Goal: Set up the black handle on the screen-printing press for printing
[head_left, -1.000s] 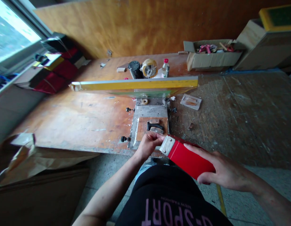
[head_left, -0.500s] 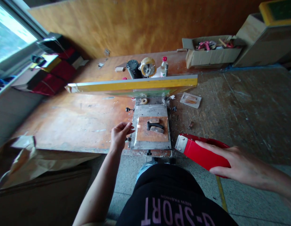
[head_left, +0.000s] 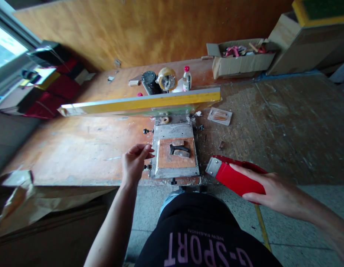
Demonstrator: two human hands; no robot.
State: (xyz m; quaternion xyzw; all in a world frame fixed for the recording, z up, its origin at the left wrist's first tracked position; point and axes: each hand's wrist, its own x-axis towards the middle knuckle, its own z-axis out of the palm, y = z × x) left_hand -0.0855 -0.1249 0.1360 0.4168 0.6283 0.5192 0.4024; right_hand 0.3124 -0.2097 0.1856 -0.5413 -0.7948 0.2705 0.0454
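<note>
My right hand (head_left: 261,187) is wrapped around a red tape dispenser (head_left: 235,178), whose toothed metal edge points left toward the metal plate. Thumb and fingers of my left hand (head_left: 135,159) are pinched together at the plate's left edge; anything between them is too small or clear to make out. Fixed at the front of the bench is the metal plate (head_left: 174,129), with a brown square board (head_left: 166,159) on it. A black curved piece (head_left: 177,148) lies on the board between two flat greyish pieces (head_left: 181,153).
A yellow-edged screen frame (head_left: 144,102) is raised across the plate's back. Behind it stand a black can (head_left: 150,82), a tape roll (head_left: 166,79) and a red-capped bottle (head_left: 186,78). An open carton (head_left: 241,65) sits back right. Black knobs (head_left: 173,181) stick out around the plate.
The view has shifted slightly, so the bench things sit further left. Both hands keep nearly the same pose, the right still holding the tape dispenser beside the plate.
</note>
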